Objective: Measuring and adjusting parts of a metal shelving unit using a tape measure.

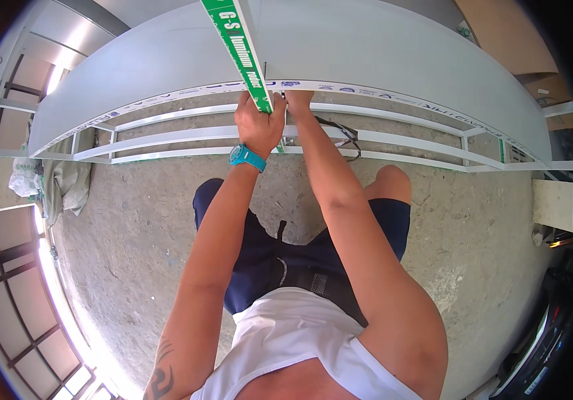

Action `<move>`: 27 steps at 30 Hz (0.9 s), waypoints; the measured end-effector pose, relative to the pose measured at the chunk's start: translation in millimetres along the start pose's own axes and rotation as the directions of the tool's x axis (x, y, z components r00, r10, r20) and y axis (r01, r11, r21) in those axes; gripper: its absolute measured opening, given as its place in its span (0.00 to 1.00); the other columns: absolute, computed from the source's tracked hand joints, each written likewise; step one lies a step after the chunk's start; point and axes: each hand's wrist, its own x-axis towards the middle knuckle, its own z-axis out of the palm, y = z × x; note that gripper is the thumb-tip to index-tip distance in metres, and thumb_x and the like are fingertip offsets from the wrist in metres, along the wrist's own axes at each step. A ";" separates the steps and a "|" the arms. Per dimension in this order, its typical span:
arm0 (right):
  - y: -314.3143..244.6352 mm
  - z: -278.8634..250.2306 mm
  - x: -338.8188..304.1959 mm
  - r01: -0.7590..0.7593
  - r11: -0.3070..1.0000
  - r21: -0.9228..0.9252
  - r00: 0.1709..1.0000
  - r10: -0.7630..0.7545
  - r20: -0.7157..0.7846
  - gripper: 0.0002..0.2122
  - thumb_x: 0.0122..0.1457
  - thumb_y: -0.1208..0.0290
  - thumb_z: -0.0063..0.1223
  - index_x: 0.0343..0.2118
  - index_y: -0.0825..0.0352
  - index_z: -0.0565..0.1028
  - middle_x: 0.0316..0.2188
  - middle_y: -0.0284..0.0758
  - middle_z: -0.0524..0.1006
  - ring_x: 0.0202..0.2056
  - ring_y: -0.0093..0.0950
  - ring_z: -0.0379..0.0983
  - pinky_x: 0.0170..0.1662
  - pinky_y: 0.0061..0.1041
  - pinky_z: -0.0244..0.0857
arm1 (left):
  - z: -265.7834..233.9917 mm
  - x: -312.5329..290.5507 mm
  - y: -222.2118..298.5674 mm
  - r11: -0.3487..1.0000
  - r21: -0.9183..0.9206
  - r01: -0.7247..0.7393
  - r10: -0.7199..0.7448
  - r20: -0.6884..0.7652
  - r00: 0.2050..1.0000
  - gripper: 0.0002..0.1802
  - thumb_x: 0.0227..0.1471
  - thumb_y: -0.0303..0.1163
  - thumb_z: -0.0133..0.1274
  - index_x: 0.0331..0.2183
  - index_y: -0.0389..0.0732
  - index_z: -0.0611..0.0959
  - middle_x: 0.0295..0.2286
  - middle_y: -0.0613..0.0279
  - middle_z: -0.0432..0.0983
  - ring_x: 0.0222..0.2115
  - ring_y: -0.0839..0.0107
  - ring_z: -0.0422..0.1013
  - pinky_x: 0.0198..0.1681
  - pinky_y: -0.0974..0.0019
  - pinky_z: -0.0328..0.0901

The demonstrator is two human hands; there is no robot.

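Observation:
A long aluminium profile [236,50] with green and white film lies across the edge of a grey-topped workbench [380,50], its near end pointing toward me. My left hand [258,127], with a teal watch on the wrist, is closed around that near end. Just to the right, my right hand [300,100] reaches in at the bench's front edge, close to the profile. Its fingers are mostly hidden by the edge, so what they hold, if anything, does not show. A thin dark rod [265,69] stands up beside the profile.
White frame rails [200,133] run under the bench in front of my knees. A dark strap or cable [350,137] hangs over them. Whitish sacks [66,183] sit at the left, and a dark vehicle [540,333] stands at the lower right on the concrete floor [133,247].

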 end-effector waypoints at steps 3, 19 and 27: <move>6.8 8.2 3.2 0.019 1.000 0.008 0.999 -0.018 -0.041 0.24 0.64 0.62 0.57 0.59 0.67 0.71 0.52 0.38 0.79 0.51 0.38 0.75 0.59 0.35 0.65 | -0.1 -0.5 -1.2 1.000 0.001 -0.007 0.007 0.000 1.000 0.08 0.50 0.25 0.61 0.24 0.36 0.77 0.18 0.54 0.74 0.14 0.59 0.62 0.19 0.57 0.61; 10.0 13.8 4.4 -0.004 0.973 0.231 0.995 0.026 -0.092 0.21 0.64 0.60 0.56 0.56 0.67 0.73 0.53 0.42 0.77 0.53 0.40 0.73 0.60 0.37 0.63 | 0.9 0.9 5.7 1.000 0.001 0.027 -0.027 0.005 1.000 0.08 0.48 0.24 0.60 0.22 0.39 0.78 0.19 0.54 0.72 0.20 0.56 0.65 0.22 0.54 0.62; 6.6 19.4 3.4 -0.060 0.930 0.362 0.982 0.121 -0.147 0.22 0.64 0.59 0.56 0.56 0.67 0.74 0.54 0.42 0.77 0.53 0.40 0.73 0.60 0.37 0.63 | 1.5 0.8 7.7 0.999 -0.008 0.038 -0.038 0.004 0.999 0.08 0.48 0.25 0.60 0.21 0.39 0.78 0.19 0.55 0.72 0.20 0.56 0.65 0.22 0.54 0.62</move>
